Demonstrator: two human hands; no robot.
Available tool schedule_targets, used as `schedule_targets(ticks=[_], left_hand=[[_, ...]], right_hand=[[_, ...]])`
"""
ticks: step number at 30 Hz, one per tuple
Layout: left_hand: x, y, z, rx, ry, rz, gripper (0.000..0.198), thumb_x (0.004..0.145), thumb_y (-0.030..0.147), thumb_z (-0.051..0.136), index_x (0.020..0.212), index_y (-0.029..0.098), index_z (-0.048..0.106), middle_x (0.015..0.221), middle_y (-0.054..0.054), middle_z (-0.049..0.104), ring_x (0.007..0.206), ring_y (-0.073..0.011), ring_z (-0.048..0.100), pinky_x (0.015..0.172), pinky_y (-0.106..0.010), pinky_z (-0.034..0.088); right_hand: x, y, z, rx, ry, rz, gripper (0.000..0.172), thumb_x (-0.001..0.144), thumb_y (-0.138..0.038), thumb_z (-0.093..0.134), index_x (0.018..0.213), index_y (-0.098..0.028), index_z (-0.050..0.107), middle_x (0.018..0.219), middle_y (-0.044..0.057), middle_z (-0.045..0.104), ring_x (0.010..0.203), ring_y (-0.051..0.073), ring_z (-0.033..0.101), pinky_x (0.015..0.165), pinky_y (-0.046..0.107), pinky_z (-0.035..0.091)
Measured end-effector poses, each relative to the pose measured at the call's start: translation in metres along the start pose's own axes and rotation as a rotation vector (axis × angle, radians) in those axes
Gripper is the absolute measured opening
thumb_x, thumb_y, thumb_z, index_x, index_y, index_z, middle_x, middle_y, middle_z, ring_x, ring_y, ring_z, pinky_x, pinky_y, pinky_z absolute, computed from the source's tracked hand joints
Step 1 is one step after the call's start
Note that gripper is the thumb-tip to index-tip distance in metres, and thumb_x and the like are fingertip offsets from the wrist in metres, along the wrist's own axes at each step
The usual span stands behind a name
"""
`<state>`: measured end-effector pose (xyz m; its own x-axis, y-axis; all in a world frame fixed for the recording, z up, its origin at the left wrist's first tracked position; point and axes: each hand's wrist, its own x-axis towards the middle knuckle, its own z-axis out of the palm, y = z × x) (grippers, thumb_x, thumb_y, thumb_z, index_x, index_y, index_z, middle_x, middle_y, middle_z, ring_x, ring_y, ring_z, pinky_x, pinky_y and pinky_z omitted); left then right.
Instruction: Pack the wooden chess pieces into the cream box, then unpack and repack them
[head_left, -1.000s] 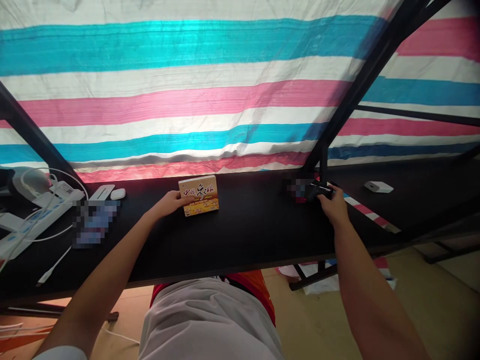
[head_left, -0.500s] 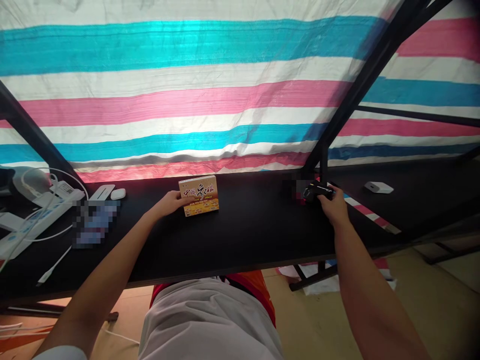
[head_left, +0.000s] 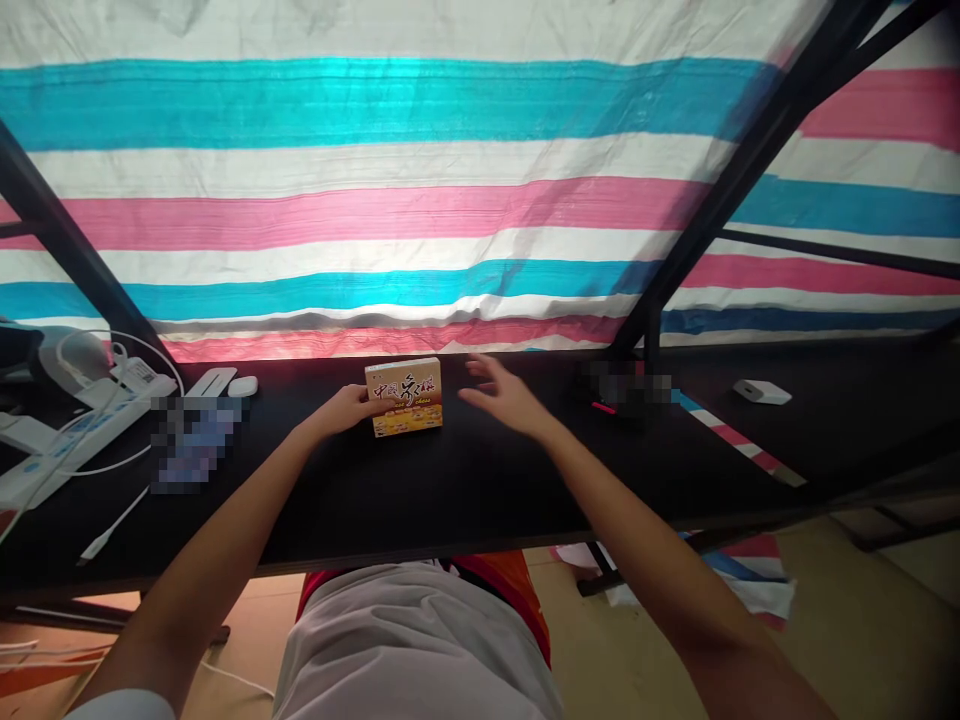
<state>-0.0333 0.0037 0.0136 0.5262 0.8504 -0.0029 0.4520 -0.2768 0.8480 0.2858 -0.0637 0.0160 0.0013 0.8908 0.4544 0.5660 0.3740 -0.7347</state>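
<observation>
A Chinese chess box, tan and yellow with dark lettering, stands tilted on the black table with its printed face toward me. My left hand grips it by the left edge, thumb across the front and the other fingers hidden behind. To the right of the box, my right hand hovers over the table, fingers apart and holding nothing. A small gap separates its fingertips from the box. Farther right lies a dark object with a red edge, partly blurred out.
At the left are a white power strip with cables, a small white case and a pixelated item. A white adapter sits at the far right beside a striped strip. Black frame bars slope behind the table.
My right hand has let go of the black object at the right and moved left, close to the box. My left hand still holds the box in about the same place.
</observation>
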Motion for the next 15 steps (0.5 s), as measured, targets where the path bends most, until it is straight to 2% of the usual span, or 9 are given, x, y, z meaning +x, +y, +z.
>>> schedule_targets(ticks=[3,5,7,10,15], left_hand=[[0.001,-0.002,-0.002,0.0,-0.002,0.011,0.051,0.071,0.052,0.067,0.106,0.015,0.07,0.108,-0.008,0.07,0.103,-0.0314,0.061,0.092,-0.04,0.046],[0.002,-0.005,-0.003,0.011,-0.006,0.009,0.051,0.071,0.052,0.066,0.107,0.015,0.069,0.108,-0.008,0.07,0.103,-0.0312,0.061,0.092,-0.04,0.046],[0.003,-0.007,-0.004,0.003,-0.02,0.0,0.051,0.072,0.052,0.065,0.107,0.015,0.069,0.109,-0.008,0.069,0.103,-0.0303,0.061,0.092,-0.039,0.046],[0.003,-0.006,-0.003,-0.007,-0.04,0.0,0.051,0.073,0.052,0.064,0.108,0.016,0.069,0.109,-0.007,0.069,0.103,-0.029,0.061,0.091,-0.038,0.047],[0.003,-0.002,0.001,0.037,-0.046,0.033,0.051,0.073,0.053,0.064,0.107,0.016,0.069,0.108,-0.006,0.07,0.102,-0.0286,0.062,0.091,-0.037,0.046]], right_hand=[[0.028,-0.017,0.06,0.268,-0.371,0.056,0.071,0.065,-0.035,0.077,0.129,-0.024,0.046,0.124,0.01,0.058,0.114,0.026,0.054,0.094,0.044,0.046],[0.041,-0.014,0.083,0.456,-0.501,0.094,0.069,0.062,-0.031,0.079,0.124,-0.021,0.05,0.119,0.009,0.062,0.109,0.025,0.057,0.094,0.044,0.047],[0.046,-0.006,0.093,0.572,-0.549,0.152,0.056,0.063,-0.03,0.078,0.113,-0.016,0.058,0.112,0.009,0.066,0.104,0.025,0.06,0.094,0.043,0.047],[0.042,0.005,0.093,0.622,-0.553,0.193,0.042,0.066,-0.033,0.076,0.102,-0.014,0.065,0.106,0.009,0.069,0.1,0.025,0.063,0.094,0.044,0.046],[0.035,0.007,0.087,0.604,-0.515,0.168,0.042,0.065,-0.034,0.076,0.102,-0.015,0.067,0.103,0.007,0.07,0.099,0.025,0.063,0.093,0.043,0.046]])
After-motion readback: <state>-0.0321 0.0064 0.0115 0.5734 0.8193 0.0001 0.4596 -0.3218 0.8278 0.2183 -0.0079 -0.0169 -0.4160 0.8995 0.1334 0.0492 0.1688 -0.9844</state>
